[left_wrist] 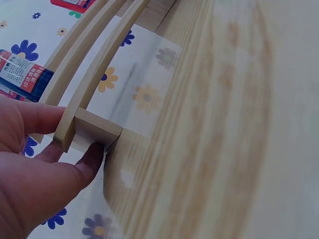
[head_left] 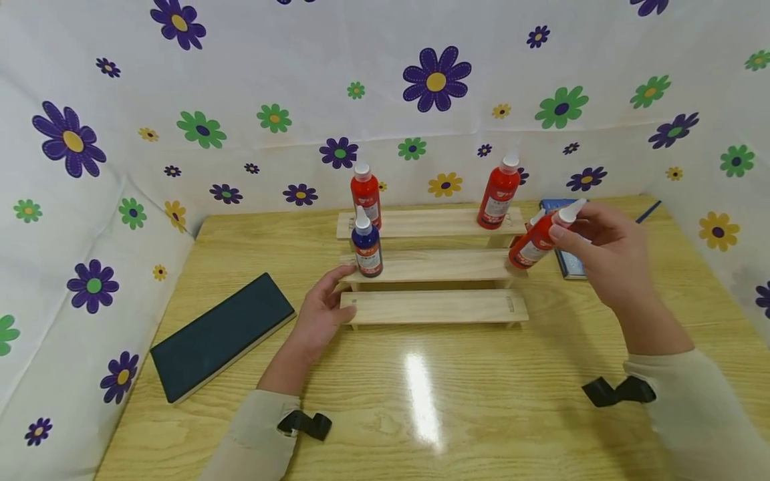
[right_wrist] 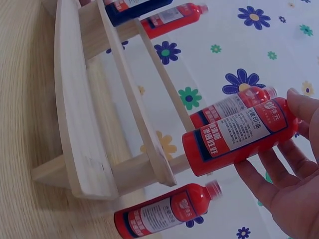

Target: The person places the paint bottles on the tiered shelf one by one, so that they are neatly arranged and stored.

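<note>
My right hand (head_left: 616,250) holds a red bottle (head_left: 535,244) by its upper part, fingers and thumb around it. The bottle tilts, white nozzle to the upper right, its base close to the right end of the middle tier of a three-tier wooden rack (head_left: 433,306). At the rack's left end, my left hand (head_left: 321,314) grips the lowest tier, with the thumb against the support (left_wrist: 97,132) under the board. A blue bottle (head_left: 367,250) stands on the middle tier's left end. On the top tier stand one red bottle (head_left: 365,190) at left and another red bottle (head_left: 498,197) at right.
One more red bottle (right_wrist: 164,211) stands beside the rack's right end, mostly hidden in the head view. A dark flat box (head_left: 222,337) lies to the left. Behind my right hand lie a blue-and-white item (head_left: 571,264) and a blue pen-like stick (head_left: 648,212). Flower-patterned cloth (head_left: 385,87) surrounds the table.
</note>
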A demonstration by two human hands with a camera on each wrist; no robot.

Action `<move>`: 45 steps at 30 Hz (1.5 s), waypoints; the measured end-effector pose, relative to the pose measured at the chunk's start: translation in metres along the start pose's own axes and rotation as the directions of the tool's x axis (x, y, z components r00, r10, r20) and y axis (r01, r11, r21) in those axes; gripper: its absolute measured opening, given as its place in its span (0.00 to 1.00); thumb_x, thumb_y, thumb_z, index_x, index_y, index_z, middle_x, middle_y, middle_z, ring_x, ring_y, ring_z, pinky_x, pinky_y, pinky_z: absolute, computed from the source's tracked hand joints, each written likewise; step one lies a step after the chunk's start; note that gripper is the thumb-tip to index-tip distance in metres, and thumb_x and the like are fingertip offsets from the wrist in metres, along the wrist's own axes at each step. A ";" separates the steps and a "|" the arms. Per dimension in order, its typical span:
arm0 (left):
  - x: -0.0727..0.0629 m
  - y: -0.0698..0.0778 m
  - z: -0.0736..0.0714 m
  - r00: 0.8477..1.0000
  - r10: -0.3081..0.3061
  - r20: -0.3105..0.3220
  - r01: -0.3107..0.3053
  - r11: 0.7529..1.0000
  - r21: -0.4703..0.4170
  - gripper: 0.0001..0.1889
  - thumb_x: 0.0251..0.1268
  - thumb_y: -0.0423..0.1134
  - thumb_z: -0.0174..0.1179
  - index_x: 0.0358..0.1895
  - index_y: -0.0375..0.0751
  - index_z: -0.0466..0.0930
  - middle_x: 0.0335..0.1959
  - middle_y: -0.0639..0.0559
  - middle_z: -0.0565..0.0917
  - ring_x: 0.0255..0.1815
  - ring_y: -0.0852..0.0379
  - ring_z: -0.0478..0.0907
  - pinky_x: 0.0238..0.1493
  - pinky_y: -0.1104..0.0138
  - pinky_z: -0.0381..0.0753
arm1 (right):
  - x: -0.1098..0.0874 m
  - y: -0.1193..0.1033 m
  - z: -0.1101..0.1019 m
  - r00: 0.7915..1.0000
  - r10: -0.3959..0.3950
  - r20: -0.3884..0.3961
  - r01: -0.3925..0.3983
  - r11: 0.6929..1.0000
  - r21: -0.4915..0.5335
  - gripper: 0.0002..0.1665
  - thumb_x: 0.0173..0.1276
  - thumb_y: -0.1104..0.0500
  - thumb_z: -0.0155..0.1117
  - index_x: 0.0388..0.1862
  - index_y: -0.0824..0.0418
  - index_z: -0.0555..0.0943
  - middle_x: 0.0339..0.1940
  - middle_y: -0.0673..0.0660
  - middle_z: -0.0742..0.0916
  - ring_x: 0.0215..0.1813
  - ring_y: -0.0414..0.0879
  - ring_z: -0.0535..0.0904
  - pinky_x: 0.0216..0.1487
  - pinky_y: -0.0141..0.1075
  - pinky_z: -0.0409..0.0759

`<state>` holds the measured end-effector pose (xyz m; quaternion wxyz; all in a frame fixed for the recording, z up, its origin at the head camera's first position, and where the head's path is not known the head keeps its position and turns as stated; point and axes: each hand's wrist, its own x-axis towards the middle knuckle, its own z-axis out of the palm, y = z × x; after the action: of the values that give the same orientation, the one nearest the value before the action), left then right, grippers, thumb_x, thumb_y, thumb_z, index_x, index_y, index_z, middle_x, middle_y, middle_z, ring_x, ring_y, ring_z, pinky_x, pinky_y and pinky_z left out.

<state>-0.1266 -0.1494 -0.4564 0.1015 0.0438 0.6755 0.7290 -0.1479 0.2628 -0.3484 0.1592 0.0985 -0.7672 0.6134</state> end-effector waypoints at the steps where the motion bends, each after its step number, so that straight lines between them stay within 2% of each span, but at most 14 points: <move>1: 0.000 0.000 0.000 1.000 -0.001 -0.001 0.001 1.000 0.002 0.36 0.63 0.13 0.52 0.73 0.46 0.67 0.75 0.54 0.60 0.71 0.38 0.63 0.49 0.62 0.76 | 0.000 -0.001 0.002 1.000 0.004 0.001 -0.004 1.000 -0.018 0.18 0.68 0.70 0.67 0.57 0.70 0.82 0.52 0.57 0.82 0.50 0.49 0.79 0.47 0.27 0.78; 5: 0.000 0.000 0.000 1.000 -0.006 -0.005 0.006 1.000 0.002 0.37 0.63 0.13 0.52 0.73 0.46 0.67 0.75 0.53 0.60 0.71 0.38 0.63 0.49 0.61 0.76 | 0.004 -0.003 0.009 1.000 0.007 0.027 -0.006 0.999 -0.032 0.18 0.68 0.69 0.67 0.57 0.69 0.82 0.53 0.57 0.82 0.51 0.50 0.79 0.47 0.27 0.79; 9: 0.000 0.000 0.000 1.000 -0.007 -0.005 0.007 1.000 0.003 0.37 0.63 0.13 0.52 0.73 0.46 0.67 0.76 0.53 0.60 0.71 0.37 0.62 0.50 0.62 0.76 | 0.008 -0.005 0.018 0.998 -0.006 0.060 0.003 0.999 0.047 0.16 0.67 0.71 0.67 0.54 0.68 0.83 0.51 0.57 0.83 0.50 0.49 0.79 0.47 0.28 0.79; 12: 0.000 0.000 0.000 1.000 -0.005 -0.006 0.005 1.000 0.006 0.37 0.63 0.13 0.52 0.73 0.46 0.68 0.76 0.53 0.60 0.72 0.36 0.61 0.50 0.62 0.76 | 0.010 -0.005 0.023 0.997 -0.015 0.078 0.010 0.998 0.062 0.14 0.66 0.71 0.68 0.51 0.68 0.84 0.48 0.55 0.84 0.48 0.48 0.80 0.46 0.28 0.79; 17: 0.000 0.000 0.001 1.000 0.001 -0.007 -0.001 1.000 0.011 0.36 0.63 0.12 0.52 0.72 0.45 0.68 0.75 0.53 0.61 0.71 0.37 0.62 0.49 0.62 0.76 | 0.013 -0.001 0.030 0.995 -0.021 0.101 0.026 0.999 -0.046 0.13 0.67 0.68 0.69 0.51 0.67 0.84 0.46 0.52 0.85 0.45 0.48 0.80 0.42 0.29 0.79; 22: 0.000 0.000 0.001 1.000 0.000 -0.006 0.000 1.000 0.013 0.36 0.63 0.12 0.52 0.72 0.45 0.68 0.75 0.53 0.60 0.71 0.39 0.63 0.51 0.62 0.76 | 0.013 0.002 0.034 0.991 -0.017 0.134 0.027 0.997 -0.066 0.13 0.67 0.68 0.69 0.51 0.67 0.83 0.45 0.50 0.85 0.46 0.46 0.81 0.42 0.29 0.79; 32: 0.000 -0.001 0.000 1.000 0.003 -0.005 -0.003 1.000 0.021 0.37 0.63 0.12 0.52 0.73 0.46 0.68 0.76 0.54 0.60 0.70 0.43 0.64 0.51 0.62 0.76 | 0.014 0.006 0.036 0.986 0.055 0.159 -0.027 0.984 -0.176 0.17 0.68 0.64 0.69 0.55 0.64 0.83 0.48 0.48 0.85 0.48 0.45 0.79 0.44 0.29 0.78; 39: 0.000 -0.001 0.000 1.000 0.001 -0.004 -0.001 1.000 0.019 0.37 0.63 0.12 0.52 0.73 0.47 0.68 0.75 0.54 0.60 0.71 0.43 0.64 0.51 0.61 0.76 | 0.015 0.004 0.034 0.980 0.038 0.195 -0.007 0.988 -0.157 0.16 0.69 0.65 0.68 0.54 0.66 0.82 0.47 0.49 0.84 0.46 0.46 0.81 0.44 0.30 0.78; 45: 0.000 -0.002 0.000 1.000 0.008 0.001 -0.008 1.000 0.002 0.37 0.63 0.12 0.51 0.73 0.46 0.68 0.76 0.53 0.60 0.71 0.38 0.63 0.50 0.62 0.77 | 0.017 0.004 0.033 0.975 0.051 0.216 -0.014 0.985 -0.170 0.16 0.69 0.65 0.68 0.54 0.65 0.82 0.48 0.49 0.84 0.46 0.45 0.80 0.45 0.29 0.78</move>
<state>-0.1268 -0.1493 -0.4582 0.0987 0.0469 0.6761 0.7286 -0.1689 0.2325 -0.3524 0.0709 0.1393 -0.8305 0.5346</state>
